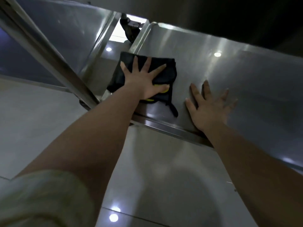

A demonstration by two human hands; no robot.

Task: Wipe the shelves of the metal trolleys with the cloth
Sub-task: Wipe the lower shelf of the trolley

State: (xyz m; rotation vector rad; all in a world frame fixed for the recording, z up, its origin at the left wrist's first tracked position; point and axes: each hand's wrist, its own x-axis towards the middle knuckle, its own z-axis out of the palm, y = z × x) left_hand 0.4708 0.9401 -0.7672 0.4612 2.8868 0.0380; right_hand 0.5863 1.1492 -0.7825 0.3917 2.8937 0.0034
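**A:** Where is the cloth for us now?

**B:** Directly under our left hand. The fingers are spread straight and the palm presses the black cloth flat on the shelf; nothing curls round it.

**A:** And our right hand?

**B:** It lies flat and spread on bare metal, just right of the cloth, and holds nothing.

**A:** Which way does the cloth lie?

**B:** Its long axis runs from the near rim away from us, about in line with the left fingers. A loose tail points back to the rim. We judge that the stroke goes to the right of the grip, where most of the shelf stretches, so the right hand stands in the way.
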